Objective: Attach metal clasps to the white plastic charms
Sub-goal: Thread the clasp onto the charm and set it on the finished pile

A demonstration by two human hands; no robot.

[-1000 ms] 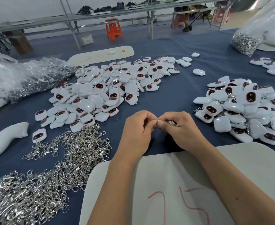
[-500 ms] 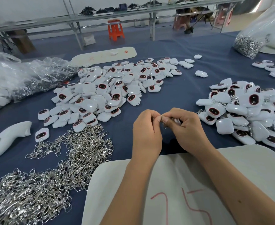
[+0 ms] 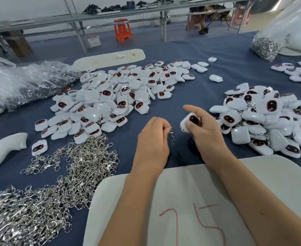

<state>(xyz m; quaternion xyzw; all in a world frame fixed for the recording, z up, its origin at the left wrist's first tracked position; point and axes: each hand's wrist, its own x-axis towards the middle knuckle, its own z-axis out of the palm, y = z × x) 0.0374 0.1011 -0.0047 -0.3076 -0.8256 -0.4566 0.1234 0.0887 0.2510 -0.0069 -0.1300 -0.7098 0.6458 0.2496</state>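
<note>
My right hand [image 3: 204,134] holds a white plastic charm [image 3: 190,121] with a dark red-rimmed face, thumb on its front and index finger stretched out. Just to its left, my left hand [image 3: 153,139] pinches a small metal clasp [image 3: 171,133] that dangles from its fingertips. The clasp and the charm are slightly apart. A large pile of bare white charms [image 3: 110,96] lies at the centre left. A second pile of charms with clasps [image 3: 259,118] lies to the right. Loose metal clasps [image 3: 61,174] spread over the blue cloth at the lower left.
A white foam board [image 3: 252,192] marked "75" lies under my forearms. A white curved plastic part [image 3: 2,150] sits at the left edge. Clear plastic bags [image 3: 22,82] lie at the far left, and a bag of clasps [image 3: 268,43] stands at the back right.
My hands, joined over the clasp and charm, have come apart. The right hand turned the charm face up and its index finger straightened. The left hand keeps the clasp.
</note>
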